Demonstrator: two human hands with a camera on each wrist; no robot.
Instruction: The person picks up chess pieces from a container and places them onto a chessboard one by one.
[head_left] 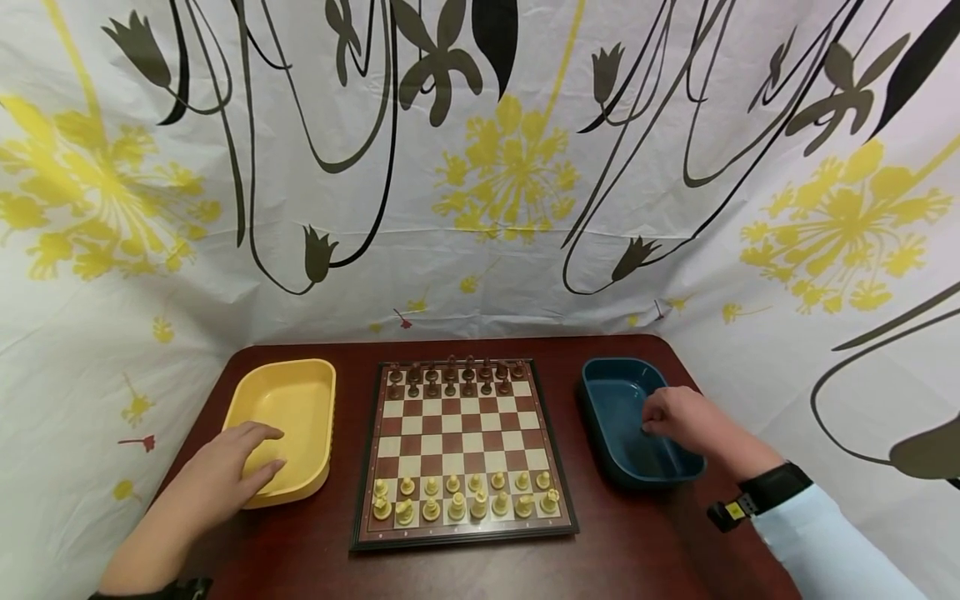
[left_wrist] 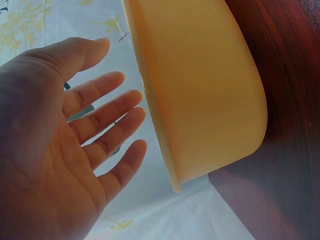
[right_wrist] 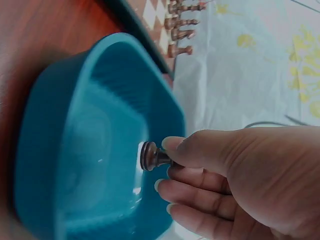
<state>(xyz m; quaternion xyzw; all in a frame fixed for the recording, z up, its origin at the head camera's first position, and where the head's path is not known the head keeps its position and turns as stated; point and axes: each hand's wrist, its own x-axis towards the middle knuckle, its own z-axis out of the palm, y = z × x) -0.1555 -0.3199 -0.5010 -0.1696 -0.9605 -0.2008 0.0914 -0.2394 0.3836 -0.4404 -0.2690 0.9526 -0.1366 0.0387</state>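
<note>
No brand, label or legible writing is observed on any item. One chessboard [head_left: 462,454] is set at the centre of a dark red-brown table [head_left: 637,550]. One yellow tray [head_left: 288,408] is placed just left of the board and one blue tray [head_left: 618,400] just right of it.

Sixteen light pieces [head_left: 463,493] are counted on the near side, in two rows of eight. The dark pieces [head_left: 454,377] are ranged in two rows on the far side; they are too small in the head view for a reliable count.

The right hand [head_left: 678,421] is held over the blue tray [right_wrist: 60,150]. In the right wrist view, one dark chess piece [right_wrist: 152,156] is pinched between the thumb and the curled fingers [right_wrist: 187,187], its round base pointing into the tray's hollow. Whether the piece touches the tray cannot be told. Four dark pieces on the board's edge are seen beyond the tray rim in that view.

The left hand [head_left: 225,471] is laid at the near rim of the yellow tray. In the left wrist view, the left hand [left_wrist: 60,150] is seen spread, fingers straight and slightly apart, with nothing gripped, beside the yellow tray [left_wrist: 200,100].

A patterned backdrop cloth [head_left: 510,167] with yellow flowers and dark stems is hung behind and around the table.
</note>
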